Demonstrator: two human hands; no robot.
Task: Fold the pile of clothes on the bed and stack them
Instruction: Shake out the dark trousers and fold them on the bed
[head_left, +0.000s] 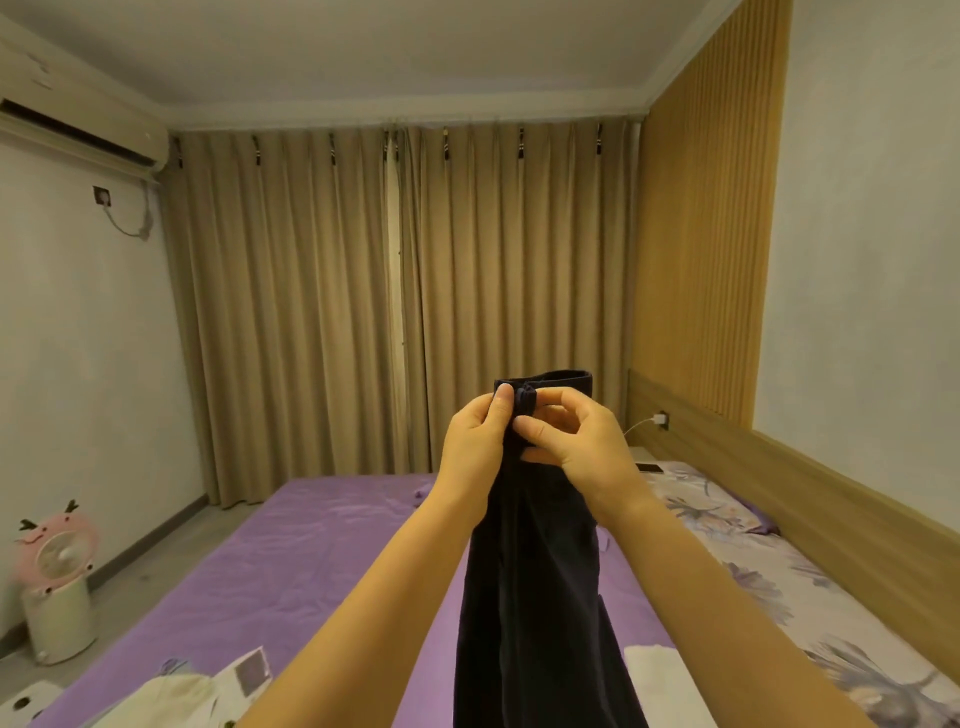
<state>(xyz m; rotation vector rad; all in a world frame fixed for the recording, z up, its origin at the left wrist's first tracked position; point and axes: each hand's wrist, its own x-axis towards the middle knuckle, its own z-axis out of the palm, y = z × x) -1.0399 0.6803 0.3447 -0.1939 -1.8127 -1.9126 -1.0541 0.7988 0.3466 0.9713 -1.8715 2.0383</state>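
A dark navy garment (540, 597), long like trousers, hangs in the air above the purple bed (311, 551). My left hand (480, 441) pinches its gathered top edge between thumb and fingers. Right beside it, my right hand (571, 441) pinches the same bunched edge, the two hands touching. The garment's lower end runs out of the frame at the bottom. White clothes (176, 701) lie on the bed at the lower left, and another white piece (660, 686) lies at the lower right.
A floral pillow and bedding (727, 525) run along the wooden headboard (831, 509) on the right, with a phone (649, 468) near it. A pink fan (57, 582) stands on the floor at the left. Beige curtains (405, 312) cover the far wall.
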